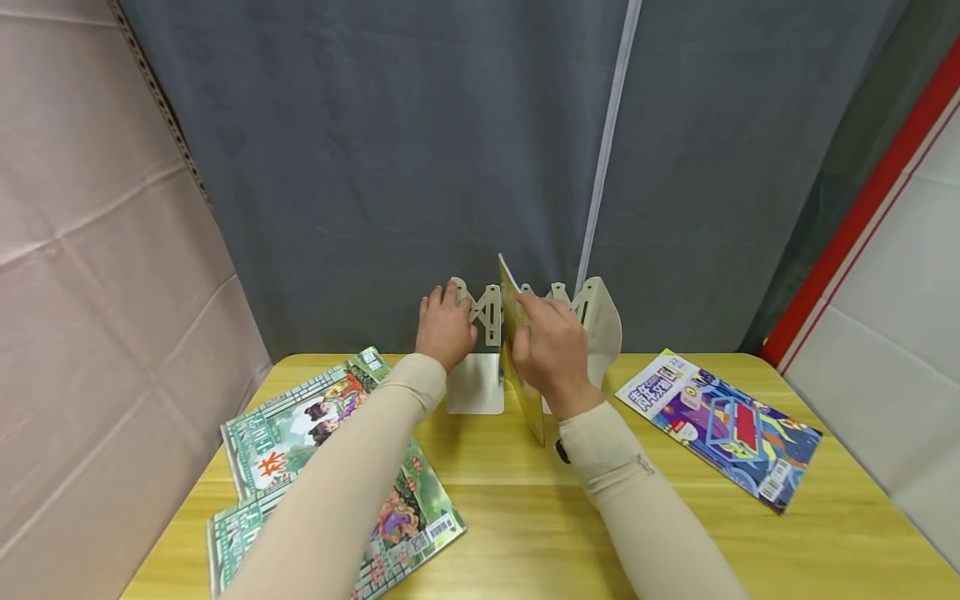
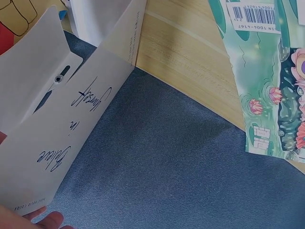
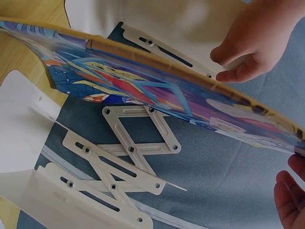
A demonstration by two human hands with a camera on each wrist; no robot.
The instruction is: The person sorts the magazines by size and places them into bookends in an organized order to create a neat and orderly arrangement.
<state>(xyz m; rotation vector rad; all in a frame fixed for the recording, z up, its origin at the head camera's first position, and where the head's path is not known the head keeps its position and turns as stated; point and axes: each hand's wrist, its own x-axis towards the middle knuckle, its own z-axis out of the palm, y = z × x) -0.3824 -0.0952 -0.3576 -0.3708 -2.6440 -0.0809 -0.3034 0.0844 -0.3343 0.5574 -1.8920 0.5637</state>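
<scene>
A white metal expanding bookend [image 1: 476, 393] with crisscross linkage bars [image 3: 132, 149] stands at the table's back. My left hand [image 1: 447, 327] grips its left end plate, the fingers wrapping the edge; that plate [image 2: 71, 138] carries the handwriting "Believe in Yourself". My right hand [image 1: 553, 346] pinches a thin magazine [image 1: 529, 407] by its upper edge. It stands upright between the bookend's plates, yellowish on the side seen in the head view. In the right wrist view, the magazine [image 3: 157, 93] shows a blue and purple cover, with my right fingers [image 3: 288, 193] at its end.
Two overlapping green illustrated magazines [image 1: 408, 517] lie at the table's left, partly behind my left forearm. A purple and blue magazine [image 1: 720, 425] lies flat on the right. A grey curtain [image 1: 420, 150] hangs right behind the wooden table [image 1: 517, 533].
</scene>
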